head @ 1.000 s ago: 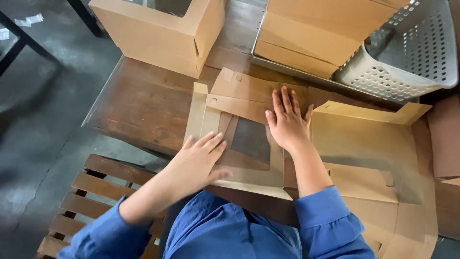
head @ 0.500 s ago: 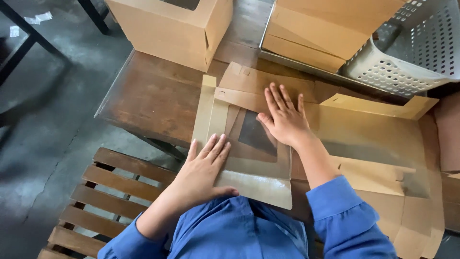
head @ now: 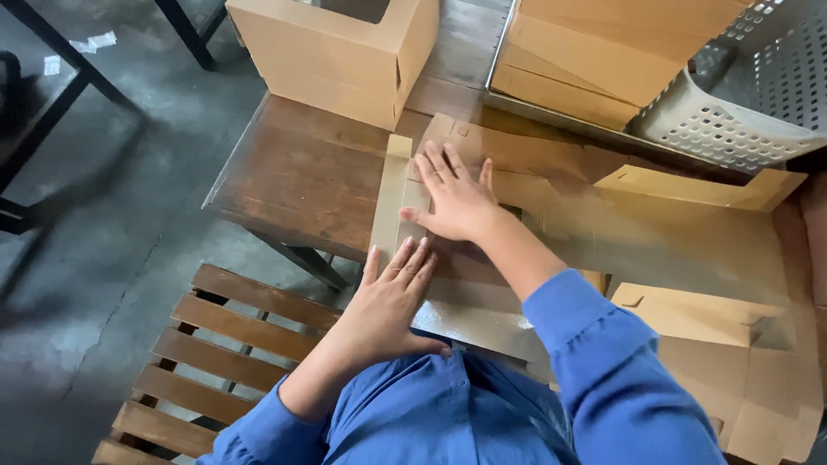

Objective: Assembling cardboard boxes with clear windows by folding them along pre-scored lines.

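— Two hands, both flat on one flat cardboard blank [head: 465,284]. Where's it lying?

— On the near edge of the dark wooden tabletop [head: 301,176], right in front of the person, its near end hanging over toward the blue shirt. Tan, unfolded, with a narrow flap strip along its left side and a shiny clear window panel at the near end.

— Left hand?

— Left hand [head: 389,297] palm down, fingers straight and close together, pressing the blank's near left part. Not pinching anything.

— Right hand?

— Right hand [head: 455,196] palm down too, fingers slightly spread, pressing the far part of the blank just beside the flap strip. Nothing gripped.

— Other packages?

— Assembled brown box [head: 340,52] with a cut-out window in its top, at the far left corner of the tabletop. Stack of flat tan cartons [head: 603,52] at the far right, sitting in a metal tray. Grey perforated plastic basket [head: 741,112] touching that stack on the right.

— More cardboard?

— Yes, more flat blanks [head: 689,250] spread to the right, one flap [head: 702,185] standing up, another folded piece [head: 689,314] nearer.

— Labels, signs?

— Can't tell any on the boxes; plain brown faces.

— Below?

— Slatted wooden bench [head: 233,344] under the person, grey concrete floor [head: 112,215] on the left.
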